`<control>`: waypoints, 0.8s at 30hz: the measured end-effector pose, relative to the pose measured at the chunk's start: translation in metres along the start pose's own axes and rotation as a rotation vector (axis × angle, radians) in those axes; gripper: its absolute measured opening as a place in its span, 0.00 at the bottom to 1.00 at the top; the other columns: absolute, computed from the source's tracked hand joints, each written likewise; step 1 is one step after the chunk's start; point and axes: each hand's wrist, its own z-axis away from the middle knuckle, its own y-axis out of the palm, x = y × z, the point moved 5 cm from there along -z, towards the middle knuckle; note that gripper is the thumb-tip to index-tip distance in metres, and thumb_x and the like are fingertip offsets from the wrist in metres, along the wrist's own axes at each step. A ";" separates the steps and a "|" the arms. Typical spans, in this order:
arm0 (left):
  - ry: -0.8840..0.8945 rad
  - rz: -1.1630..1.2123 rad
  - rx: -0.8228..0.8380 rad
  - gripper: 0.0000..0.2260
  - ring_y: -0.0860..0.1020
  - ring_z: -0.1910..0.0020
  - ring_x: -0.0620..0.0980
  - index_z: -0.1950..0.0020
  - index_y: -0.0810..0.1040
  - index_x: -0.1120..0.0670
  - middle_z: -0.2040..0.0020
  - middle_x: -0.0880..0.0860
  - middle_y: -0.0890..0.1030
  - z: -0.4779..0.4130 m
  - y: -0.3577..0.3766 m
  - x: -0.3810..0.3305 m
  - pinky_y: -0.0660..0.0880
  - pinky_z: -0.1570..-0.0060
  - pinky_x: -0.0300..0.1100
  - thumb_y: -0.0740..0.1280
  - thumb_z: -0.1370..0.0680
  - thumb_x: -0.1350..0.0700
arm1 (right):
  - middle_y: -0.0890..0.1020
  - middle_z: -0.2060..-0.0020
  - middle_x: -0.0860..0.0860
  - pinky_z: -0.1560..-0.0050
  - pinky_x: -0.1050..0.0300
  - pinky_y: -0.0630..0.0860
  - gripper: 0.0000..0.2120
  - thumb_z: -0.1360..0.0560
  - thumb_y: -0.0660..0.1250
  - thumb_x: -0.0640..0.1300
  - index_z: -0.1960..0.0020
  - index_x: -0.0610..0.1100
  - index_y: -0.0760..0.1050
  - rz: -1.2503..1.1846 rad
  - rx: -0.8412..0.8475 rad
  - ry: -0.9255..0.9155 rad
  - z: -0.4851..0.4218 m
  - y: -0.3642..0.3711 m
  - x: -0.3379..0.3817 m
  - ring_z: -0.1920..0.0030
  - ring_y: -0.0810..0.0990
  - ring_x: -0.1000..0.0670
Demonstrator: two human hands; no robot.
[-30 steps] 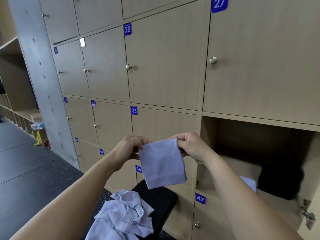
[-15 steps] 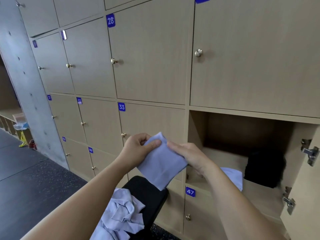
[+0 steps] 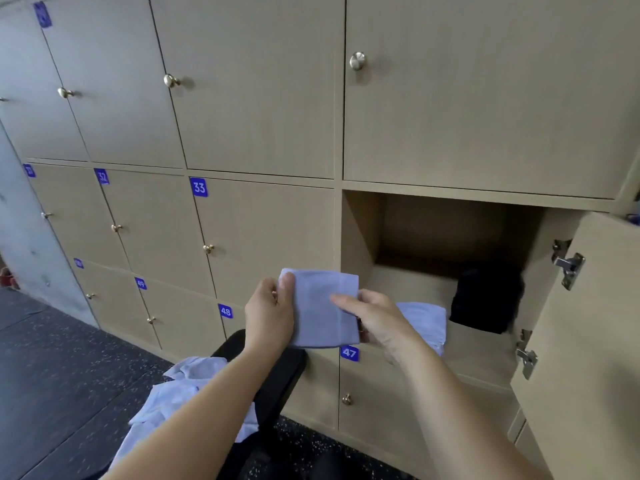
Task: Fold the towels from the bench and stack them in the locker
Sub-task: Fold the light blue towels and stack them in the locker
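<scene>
Left hand (image 3: 268, 317) and right hand (image 3: 375, 318) pinch a folded pale-lilac cloth towel (image 3: 322, 313) near the open wooden locker (image 3: 358, 230); a slack grip could unfold it.

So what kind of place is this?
Probably a gym changing room: numbered wooden lockers, a black padded bench with towels on it, and speckled rubber flooring.

Folded lilac towel (image 3: 322, 310) held before open locker (image 3: 443, 230).
</scene>
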 end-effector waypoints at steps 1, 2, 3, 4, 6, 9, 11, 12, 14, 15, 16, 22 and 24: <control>-0.005 -0.016 0.000 0.20 0.68 0.67 0.49 0.62 0.68 0.57 0.67 0.50 0.71 0.002 0.007 0.001 0.63 0.68 0.43 0.58 0.18 0.44 | 0.85 0.59 0.48 0.59 0.57 0.77 0.07 0.26 0.71 0.46 0.55 0.42 0.79 0.035 -0.048 -0.032 0.002 -0.003 -0.005 0.58 0.83 0.48; -0.009 -0.029 0.007 0.20 0.68 0.68 0.49 0.62 0.67 0.57 0.67 0.50 0.71 0.003 0.015 0.002 0.63 0.68 0.43 0.57 0.18 0.44 | 0.81 0.65 0.48 0.64 0.60 0.71 0.09 0.25 0.69 0.45 0.60 0.41 0.76 0.097 -0.122 -0.077 0.003 -0.009 -0.010 0.63 0.78 0.48; -0.016 -0.036 0.021 0.20 0.68 0.68 0.48 0.63 0.67 0.57 0.67 0.50 0.71 0.005 0.022 0.005 0.62 0.68 0.43 0.57 0.18 0.44 | 0.73 0.70 0.49 0.68 0.62 0.64 0.13 0.24 0.67 0.44 0.65 0.42 0.70 0.165 -0.200 -0.125 0.003 -0.016 -0.016 0.68 0.70 0.49; -0.025 -0.034 0.042 0.20 0.68 0.68 0.48 0.63 0.68 0.58 0.67 0.50 0.71 0.006 0.029 0.008 0.63 0.68 0.43 0.57 0.17 0.45 | 0.66 0.73 0.51 0.70 0.62 0.58 0.17 0.23 0.66 0.43 0.68 0.44 0.64 0.217 -0.272 -0.164 0.003 -0.021 -0.020 0.69 0.63 0.51; -0.079 0.023 0.127 0.19 0.69 0.66 0.48 0.60 0.72 0.61 0.65 0.52 0.73 0.008 0.046 0.022 0.64 0.67 0.42 0.57 0.17 0.49 | 0.58 0.74 0.54 0.70 0.59 0.54 0.22 0.24 0.66 0.42 0.70 0.46 0.56 0.262 -0.389 -0.207 0.001 -0.035 -0.030 0.69 0.57 0.53; -0.229 0.125 0.300 0.13 0.69 0.63 0.51 0.60 0.74 0.61 0.63 0.56 0.73 0.012 0.076 0.050 0.64 0.64 0.44 0.59 0.19 0.57 | 0.57 0.75 0.54 0.68 0.55 0.54 0.24 0.25 0.67 0.42 0.71 0.47 0.54 0.269 -0.503 -0.185 -0.004 -0.058 -0.051 0.70 0.56 0.52; -0.292 0.114 0.379 0.11 0.68 0.63 0.52 0.61 0.74 0.61 0.65 0.57 0.72 0.016 0.097 0.066 0.64 0.62 0.44 0.61 0.20 0.58 | 0.58 0.76 0.53 0.69 0.55 0.55 0.24 0.26 0.67 0.42 0.72 0.46 0.55 0.296 -0.542 -0.152 -0.008 -0.072 -0.067 0.70 0.57 0.52; -0.307 0.097 0.406 0.12 0.69 0.63 0.52 0.61 0.75 0.61 0.65 0.57 0.72 0.016 0.107 0.072 0.64 0.62 0.45 0.62 0.20 0.58 | 0.58 0.76 0.53 0.69 0.56 0.54 0.24 0.26 0.67 0.43 0.72 0.46 0.55 0.311 -0.554 -0.135 -0.010 -0.080 -0.075 0.71 0.57 0.52; -0.320 0.063 0.442 0.14 0.72 0.65 0.52 0.60 0.77 0.65 0.66 0.57 0.77 0.017 0.127 0.081 0.68 0.63 0.44 0.63 0.20 0.56 | 0.58 0.79 0.54 0.70 0.57 0.53 0.24 0.25 0.66 0.42 0.73 0.47 0.55 0.349 -0.564 -0.083 -0.015 -0.096 -0.092 0.73 0.56 0.53; -0.321 0.052 0.455 0.14 0.74 0.65 0.52 0.58 0.79 0.65 0.66 0.57 0.79 0.017 0.137 0.085 0.70 0.64 0.44 0.64 0.20 0.56 | 0.58 0.81 0.53 0.71 0.57 0.53 0.24 0.25 0.66 0.41 0.73 0.47 0.55 0.365 -0.564 -0.053 -0.016 -0.105 -0.100 0.74 0.56 0.53; -0.316 0.039 0.467 0.14 0.74 0.66 0.51 0.58 0.80 0.65 0.66 0.56 0.80 0.017 0.147 0.087 0.70 0.65 0.43 0.65 0.20 0.55 | 0.59 0.82 0.53 0.71 0.57 0.53 0.24 0.25 0.66 0.41 0.73 0.47 0.55 0.382 -0.567 -0.022 -0.019 -0.115 -0.109 0.75 0.57 0.54; -0.297 -0.036 0.531 0.16 0.71 0.69 0.51 0.68 0.75 0.58 0.72 0.53 0.75 -0.002 0.215 0.094 0.68 0.67 0.41 0.70 0.22 0.54 | 0.62 0.80 0.51 0.73 0.58 0.55 0.24 0.26 0.69 0.44 0.74 0.45 0.59 0.491 -0.615 0.120 -0.044 -0.169 -0.143 0.75 0.60 0.54; -0.273 -0.035 0.527 0.18 0.68 0.70 0.51 0.71 0.72 0.57 0.73 0.53 0.72 -0.018 0.238 0.089 0.66 0.67 0.41 0.71 0.23 0.54 | 0.63 0.79 0.51 0.73 0.58 0.57 0.23 0.26 0.69 0.45 0.74 0.44 0.61 0.526 -0.635 0.137 -0.062 -0.187 -0.142 0.74 0.61 0.52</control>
